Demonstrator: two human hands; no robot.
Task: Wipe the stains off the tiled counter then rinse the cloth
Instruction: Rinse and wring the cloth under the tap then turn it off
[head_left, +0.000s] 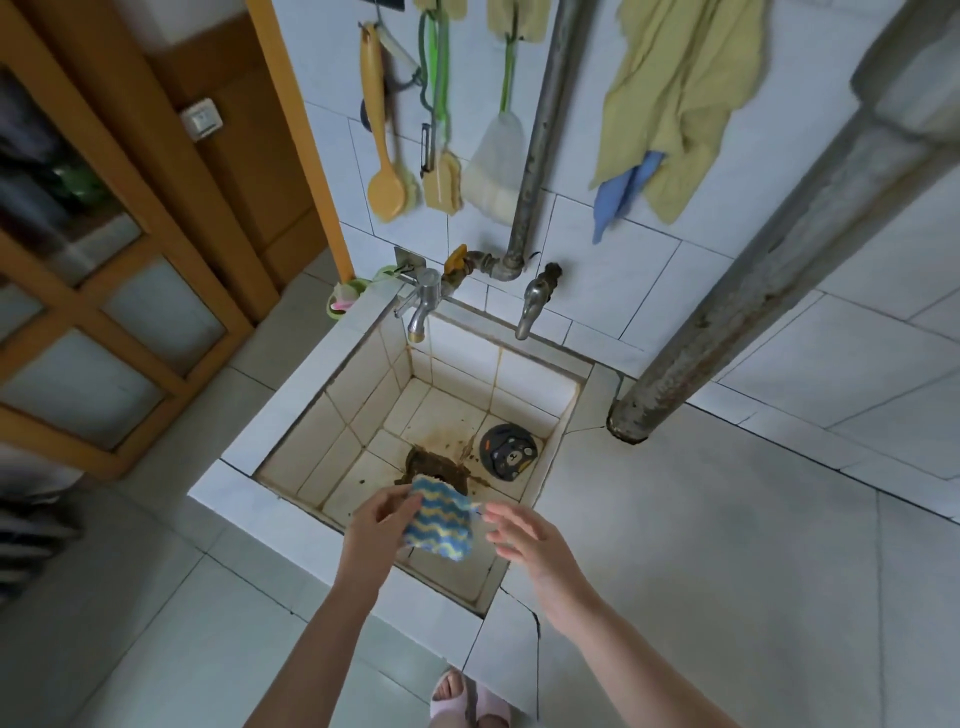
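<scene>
cloth (440, 519): blue-yellow, held over sink (291, 447), pinched by left hand (376, 525). right hand (524, 540): fingers spread, beside cloth, holding nothing. bench (701, 545): right of sink.

we count one tiled sink (322, 431) and place the rest by it. above the sink, on the wall: two taps, a left tap (418, 306) and a right tap (532, 306); one thin pipe (540, 130); three hanging scrubbers (384, 171); one yellow towel (680, 93); one blue rag (621, 192). right of the sink: one thick pipe (779, 260). inside the sink: one drain cover (507, 451). over the sink's near edge: two hands, a left hand (376, 525) and a right hand (524, 540), and one striped cloth (441, 522).
</scene>
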